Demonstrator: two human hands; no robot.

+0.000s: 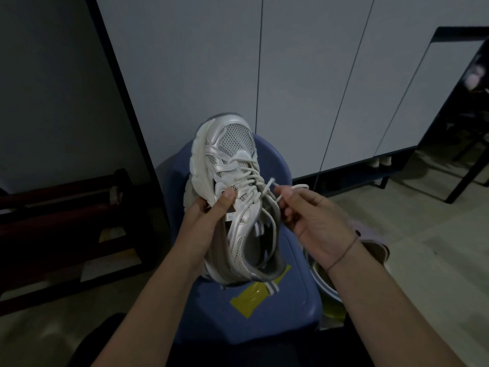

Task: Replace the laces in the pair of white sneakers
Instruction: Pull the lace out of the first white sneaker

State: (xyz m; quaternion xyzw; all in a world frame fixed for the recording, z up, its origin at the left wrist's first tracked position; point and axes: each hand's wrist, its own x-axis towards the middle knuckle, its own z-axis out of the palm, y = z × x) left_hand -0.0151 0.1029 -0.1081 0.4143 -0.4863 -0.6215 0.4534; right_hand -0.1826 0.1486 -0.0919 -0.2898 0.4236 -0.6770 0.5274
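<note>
At far left a dark wooden bench (60, 207) sits in shadow, its detail hard to make out. The left hand (209, 215) grips the side of a white mesh sneaker with silvery overlays (227, 165), thumb pressed on the upper beside the eyelets and the other fingers curled out of sight beneath the sole. The sneaker is held toe-away above a blue plastic chair (291, 295) patched with yellow tape (251, 295). Right of that thumb, a white round lace (265, 192) runs from the eyelets to the right hand (320, 221), whose fingers (284, 193) pinch it, the frayed tip poking just beyond them. Under the right forearm a pale bowl (326, 290) shows a yellow-green inside, mostly hidden.
</note>
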